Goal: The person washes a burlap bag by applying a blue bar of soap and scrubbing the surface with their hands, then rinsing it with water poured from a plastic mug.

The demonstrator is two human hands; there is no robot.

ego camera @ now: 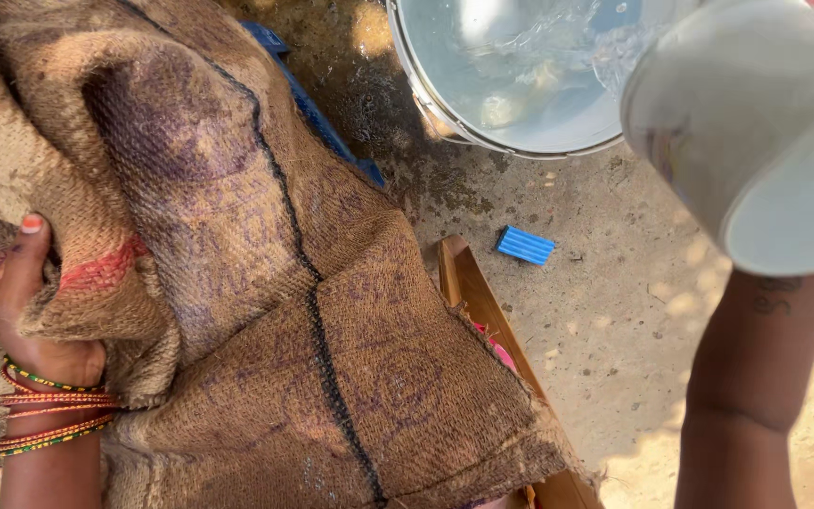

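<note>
My left hand (25,311) sits at about nine o'clock in my view, fingers curled shut over a bunched fold of the burlap sack (237,283), thumb pointing up toward twelve with its nail showing and the coarse cloth pinched between thumb and palm. A stack of thin bangles (54,410) in red, green and gold rings my left wrist just below the grip. The sack spreads from the upper left corner down to six o'clock, brown and rough, with a dark stitched seam running down its middle and a faded red stripe near my thumb. It drapes over a wooden frame (482,320), whose bare edge pokes out at the sack's right side, around five o'clock from the centre. My right forearm rises at four o'clock, and my right hand itself is hidden behind the white plastic mug (756,132) tilted at two o'clock, so I cannot tell how my fingers close around it. The mug's mouth leans toward the metal bucket (511,141) at twelve o'clock, which holds clear, rippling water; the mug overlaps the bucket's right rim in my view. On the sandy ground (614,311) between bucket and frame lies a small blue ridged bar (525,246), apart from everything else. A strip of blue sheet (308,108) peeks out from under the sack's upper edge
</note>
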